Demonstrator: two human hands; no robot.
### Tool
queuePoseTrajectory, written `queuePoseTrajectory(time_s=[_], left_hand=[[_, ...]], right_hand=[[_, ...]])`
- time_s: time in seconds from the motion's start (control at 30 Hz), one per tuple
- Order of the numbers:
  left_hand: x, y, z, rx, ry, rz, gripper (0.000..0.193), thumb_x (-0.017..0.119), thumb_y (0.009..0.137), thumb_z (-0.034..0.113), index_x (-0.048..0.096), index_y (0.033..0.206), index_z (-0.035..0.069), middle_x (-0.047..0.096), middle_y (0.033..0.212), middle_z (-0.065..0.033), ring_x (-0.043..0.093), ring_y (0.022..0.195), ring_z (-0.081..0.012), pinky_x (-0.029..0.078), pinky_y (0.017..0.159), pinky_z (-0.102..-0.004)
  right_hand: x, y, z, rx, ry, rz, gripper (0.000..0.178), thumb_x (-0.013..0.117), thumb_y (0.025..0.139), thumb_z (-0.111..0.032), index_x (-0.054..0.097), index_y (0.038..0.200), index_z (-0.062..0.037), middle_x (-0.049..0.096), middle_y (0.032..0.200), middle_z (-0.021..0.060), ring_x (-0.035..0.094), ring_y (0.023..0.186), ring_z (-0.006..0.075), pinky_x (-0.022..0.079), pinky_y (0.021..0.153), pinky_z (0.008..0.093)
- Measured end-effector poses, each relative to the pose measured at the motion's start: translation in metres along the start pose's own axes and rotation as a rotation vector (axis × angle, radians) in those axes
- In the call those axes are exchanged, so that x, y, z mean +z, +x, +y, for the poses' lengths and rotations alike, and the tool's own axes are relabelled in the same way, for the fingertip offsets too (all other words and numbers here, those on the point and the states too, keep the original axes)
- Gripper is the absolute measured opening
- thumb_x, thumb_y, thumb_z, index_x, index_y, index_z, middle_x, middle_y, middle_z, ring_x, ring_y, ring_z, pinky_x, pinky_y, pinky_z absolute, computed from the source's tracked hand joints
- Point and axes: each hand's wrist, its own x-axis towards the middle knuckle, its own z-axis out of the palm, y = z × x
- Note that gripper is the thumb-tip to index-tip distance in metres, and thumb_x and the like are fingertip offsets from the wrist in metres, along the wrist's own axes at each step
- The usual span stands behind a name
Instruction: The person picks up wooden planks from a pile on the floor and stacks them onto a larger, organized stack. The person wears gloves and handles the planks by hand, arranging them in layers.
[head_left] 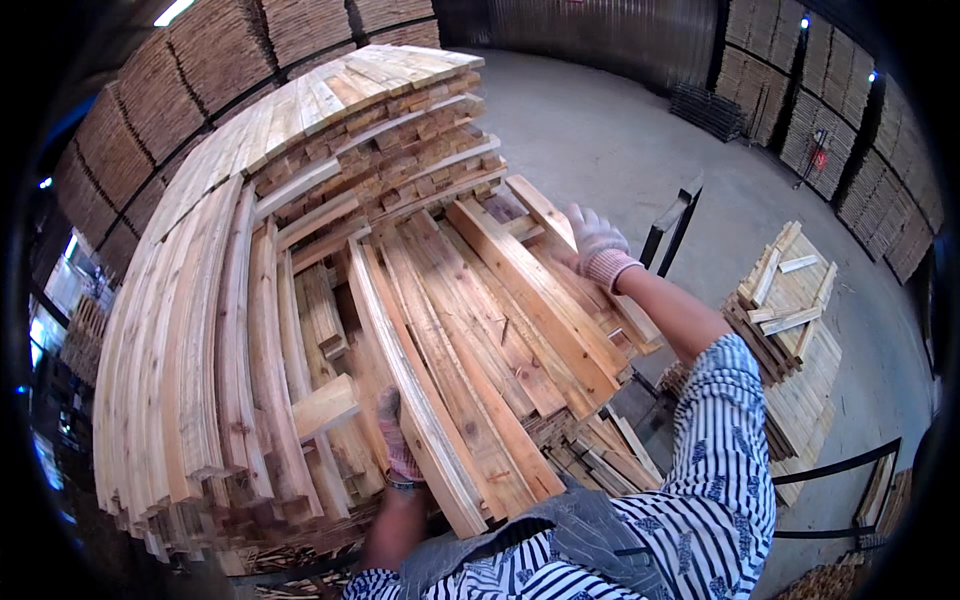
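Observation:
My left hand [396, 441], in a knitted glove, is low at the left side of a long upright-edged plank [405, 385]. Its fingers are blurred and partly hidden, so a grip cannot be made out. Farther off, my right hand [597, 242], in a pale glove with a pink cuff, rests with fingers stretched out at the outer edge of a plank [541, 208] on the stack's right side. Between the hands lie several flat planks [455, 310] and a thick board [535, 295]. A short wood block [326, 405] sits left of my left hand.
A tall layered lumber stack [370, 85] rises at the far side, with curved-looking long boards [180, 350] at left. Black metal posts [672, 230] stand just beyond my right hand. A lower pallet of wood [790, 290] is at right. Stacked lumber [215, 60] lines the walls.

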Motion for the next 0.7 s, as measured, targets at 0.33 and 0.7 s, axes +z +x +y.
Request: queuePoseTrajectory(time_s=[0.33,0.7], left_hand=[[0.018,-0.014,0.013,-0.071,0.102,0.035,0.070,0.064,0.090,0.052,0.051,0.142,0.006,0.063,0.129,-0.0136,0.063,0.115,-0.0299,0.052,0.103,-0.0427],[0.017,-0.012,0.007,-0.073,-0.094,0.036,0.056,0.059,0.097,0.049,0.059,0.133,0.006,0.067,0.121,-0.0154,0.066,0.108,-0.0271,0.057,0.093,-0.0431]], right_hand=[[0.037,0.007,-0.051,-0.072,0.348,-0.431,0.093,0.069,0.088,-0.052,0.031,0.152,0.0044,0.060,0.135,0.0253,0.060,0.124,0.0340,0.048,0.104,0.0436],[0.061,-0.009,-0.076,-0.138,0.536,-0.304,0.091,0.063,0.090,-0.052,0.031,0.155,0.0021,0.050,0.146,0.0300,0.053,0.134,0.0384,0.042,0.112,0.0406]])
